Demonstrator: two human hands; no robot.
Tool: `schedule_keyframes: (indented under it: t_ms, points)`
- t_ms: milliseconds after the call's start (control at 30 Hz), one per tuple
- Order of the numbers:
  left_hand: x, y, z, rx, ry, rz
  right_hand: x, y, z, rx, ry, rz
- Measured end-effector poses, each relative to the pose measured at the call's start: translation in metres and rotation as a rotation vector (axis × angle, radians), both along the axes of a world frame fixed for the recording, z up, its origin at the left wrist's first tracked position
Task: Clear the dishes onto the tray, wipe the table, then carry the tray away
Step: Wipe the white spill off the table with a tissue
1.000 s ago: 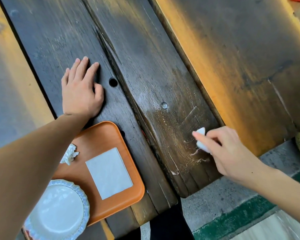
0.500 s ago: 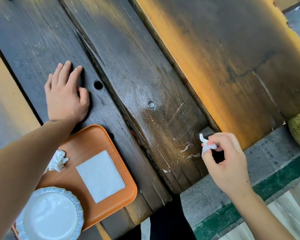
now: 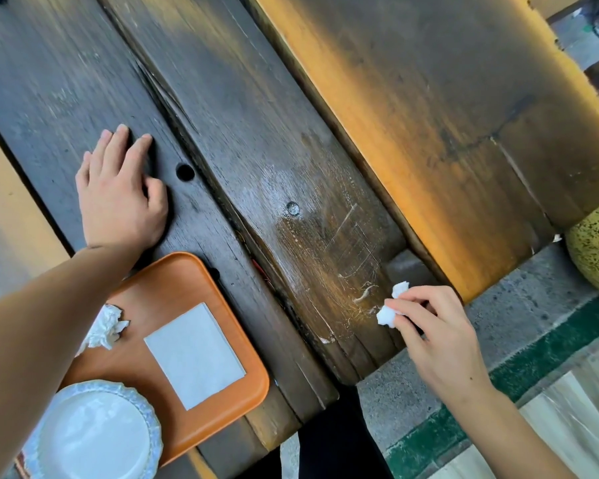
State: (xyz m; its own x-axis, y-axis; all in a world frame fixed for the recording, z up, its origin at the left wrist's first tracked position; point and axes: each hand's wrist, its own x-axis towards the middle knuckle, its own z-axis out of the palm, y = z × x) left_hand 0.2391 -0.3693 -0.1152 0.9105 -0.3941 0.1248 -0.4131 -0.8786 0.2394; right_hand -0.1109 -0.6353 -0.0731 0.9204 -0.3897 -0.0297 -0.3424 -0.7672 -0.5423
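The dark, worn wooden plank counter fills most of the view. At its near edge lies the orange rounded plastic tray, carrying a white scalloped plate, a flat white square napkin and a crumpled white tissue. Just beyond the tray, the left hand lies flat, released, on the counter. Right of the tray, the right hand pinches a small white tissue wad touching the counter's edge.
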Motion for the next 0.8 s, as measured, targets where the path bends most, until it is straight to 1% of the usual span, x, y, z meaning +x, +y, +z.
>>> schedule_keyframes:
  t_ms: [100,200,300,433,500,600,700,800]
  points:
    - [-0.001,0.000,0.001,-0.012,0.002,0.000,0.007,0.002,-0.004,-0.006,-0.054,0.008]
    - [-0.001,-0.001,0.001,-0.012,-0.002,-0.001,0.026,0.005,-0.002,0.026,-0.038,-0.015]
    - [0.000,0.000,0.000,-0.012,-0.002,-0.001,0.056,0.005,-0.002,0.055,-0.040,0.010]
    - [0.001,0.001,-0.001,-0.019,-0.007,-0.002,0.105,-0.008,-0.003,0.068,0.053,0.028]
    - [0.000,0.001,-0.001,-0.019,-0.008,0.001,0.118,-0.017,-0.003,0.006,0.089,0.073]
    - [0.001,0.000,-0.002,-0.020,-0.004,-0.007,0.112,-0.022,0.002,-0.118,0.144,0.118]
    - [0.001,0.001,-0.001,-0.023,0.003,-0.003,0.081,-0.015,0.013,-0.057,0.159,0.094]
    - [0.000,0.000,0.000,-0.016,0.006,-0.003,0.034,-0.002,0.019,0.023,0.184,0.139]
